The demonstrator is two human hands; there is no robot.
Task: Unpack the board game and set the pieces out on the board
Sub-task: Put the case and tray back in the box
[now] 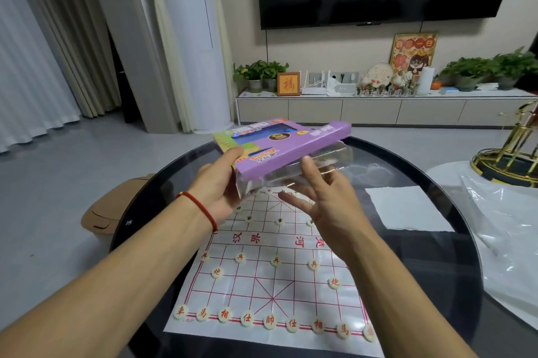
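Above the far half of the paper board [270, 279], the left hand [217, 191] grips the tilted purple box [291, 151] while the right hand [326, 197], fingers spread and straight, touches the clear tray [320, 162] beneath it.

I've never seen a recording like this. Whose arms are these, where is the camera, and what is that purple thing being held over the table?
There is no machine here: these are a person's two bare arms, filmed by one wide-angle camera worn on the head, looking forward and down. The left hand, with a red string at the wrist, has its grip on a purple game box. A clear plastic tray sticks out beneath the box, and the right hand touches it with straight fingers. Below them, on a round dark glass table, lies a paper board with a red grid. Round pale game pieces with red characters stand along its near edge. A white sheet lies to the right.
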